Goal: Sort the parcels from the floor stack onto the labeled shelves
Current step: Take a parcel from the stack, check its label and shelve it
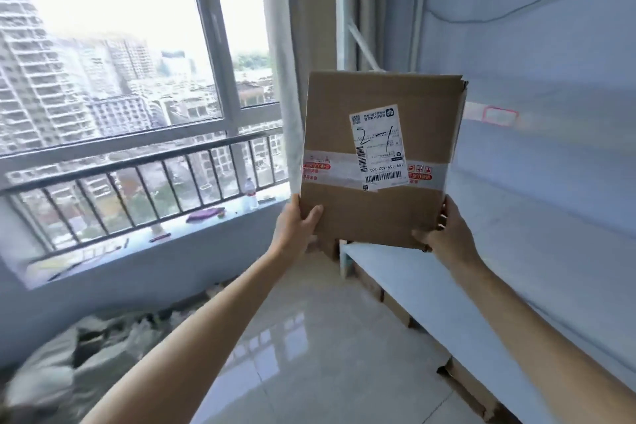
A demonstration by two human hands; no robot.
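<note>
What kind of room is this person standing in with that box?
Probably a high-rise flat used as a small parcel depot. A large railed window looks out on tower blocks, white shelves line the wall, and both hands hold a taped cardboard parcel with a shipping label.

My fingers: those of my left grip (298, 224) and right grip (447, 234) lie behind the parcel (378, 162), unseen.
Shipping label (378, 148): fine print too small to read.
Shelf tag (499, 116) at 3 o'clock of the parcel: blurred, unreadable.
Floor heap (69, 354) at 8 o'clock: smeared, cut by the edge.
</note>
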